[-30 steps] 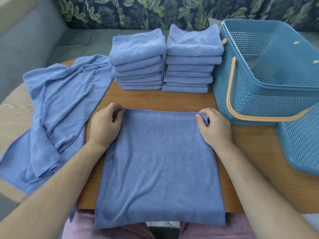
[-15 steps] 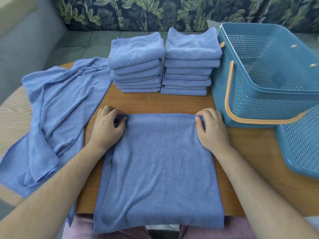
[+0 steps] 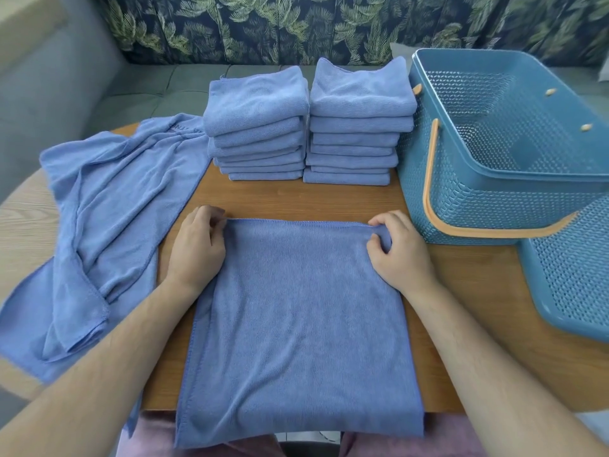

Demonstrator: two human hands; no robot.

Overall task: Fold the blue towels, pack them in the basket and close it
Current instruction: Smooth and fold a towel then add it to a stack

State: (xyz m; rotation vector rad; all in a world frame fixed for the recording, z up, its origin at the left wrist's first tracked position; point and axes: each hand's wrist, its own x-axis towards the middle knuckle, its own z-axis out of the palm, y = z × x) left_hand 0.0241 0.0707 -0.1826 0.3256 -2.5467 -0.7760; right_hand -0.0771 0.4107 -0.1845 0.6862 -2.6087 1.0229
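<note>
1. The towel (image 3: 296,318) lies flat on the table (image 3: 296,199), its near end overhanging the front edge.
2. The left hand (image 3: 194,245) and right hand (image 3: 400,252) each pinch one far corner.
3. Risk: unequal pull from either hand skews the fold and misaligns the edges.
4. Risk: the overhanging weight may drag the cloth off the table if a pinch slips.
5. The basket (image 3: 461,199) stands open at the right.

Wooden table (image 3: 313,199), grey sofa (image 3: 148,90)
</note>
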